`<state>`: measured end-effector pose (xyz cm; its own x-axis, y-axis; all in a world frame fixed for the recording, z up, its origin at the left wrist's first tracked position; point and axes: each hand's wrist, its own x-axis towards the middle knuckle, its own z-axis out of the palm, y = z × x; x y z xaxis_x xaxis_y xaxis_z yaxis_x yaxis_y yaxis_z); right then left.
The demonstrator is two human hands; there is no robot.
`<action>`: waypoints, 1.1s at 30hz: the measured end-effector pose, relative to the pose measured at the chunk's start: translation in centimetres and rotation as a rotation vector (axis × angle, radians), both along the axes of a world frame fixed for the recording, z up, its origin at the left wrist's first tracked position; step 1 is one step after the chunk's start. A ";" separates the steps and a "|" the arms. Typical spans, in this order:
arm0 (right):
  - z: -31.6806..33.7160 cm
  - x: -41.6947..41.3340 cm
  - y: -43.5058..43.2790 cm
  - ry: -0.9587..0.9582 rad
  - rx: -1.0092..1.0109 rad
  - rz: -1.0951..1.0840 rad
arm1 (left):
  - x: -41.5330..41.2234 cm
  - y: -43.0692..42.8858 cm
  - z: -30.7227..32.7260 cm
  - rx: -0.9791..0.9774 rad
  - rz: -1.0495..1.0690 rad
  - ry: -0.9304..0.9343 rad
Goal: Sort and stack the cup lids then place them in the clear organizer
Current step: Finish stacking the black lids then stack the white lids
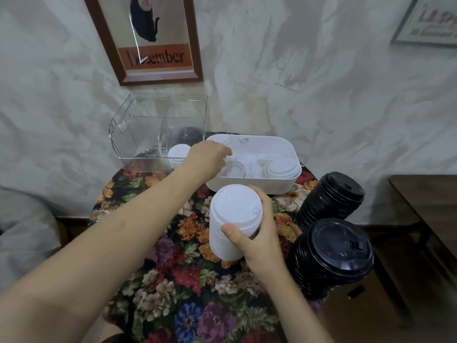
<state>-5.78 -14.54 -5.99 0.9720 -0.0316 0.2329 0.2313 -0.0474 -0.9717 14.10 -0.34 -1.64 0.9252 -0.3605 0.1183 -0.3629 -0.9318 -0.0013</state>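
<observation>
My right hand (257,233) grips a tall stack of white lids (232,219) upright over the floral table. My left hand (210,157) reaches into the white bin (249,185), fingers curled down among several loose white lids (279,169); what it holds is hidden. The clear organizer (138,134) stands at the back left, with a short stack of white lids (178,152) in its front right part and dark lids (188,134) behind. Two stacks of black lids stand on the right, one near (333,256) and one farther back (331,196).
The small round table carries a floral cloth (188,280). A wall with a framed "December" picture (153,38) rises right behind the organizer. A dark wooden table (430,204) stands to the right, and a pale cushion (22,233) lies at the left.
</observation>
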 end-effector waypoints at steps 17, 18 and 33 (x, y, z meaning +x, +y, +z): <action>-0.3 -0.1 -0.1 0.018 -0.003 0.007 | 0.4 -1.1 0.3 0.146 0.056 -0.089; -0.3 -0.1 -0.2 0.019 -0.003 0.008 | 0.5 -1.1 0.3 0.145 0.055 -0.108; -0.2 -0.3 -0.2 0.016 0.022 0.008 | 1.4 -1.2 -0.6 0.140 0.115 -0.094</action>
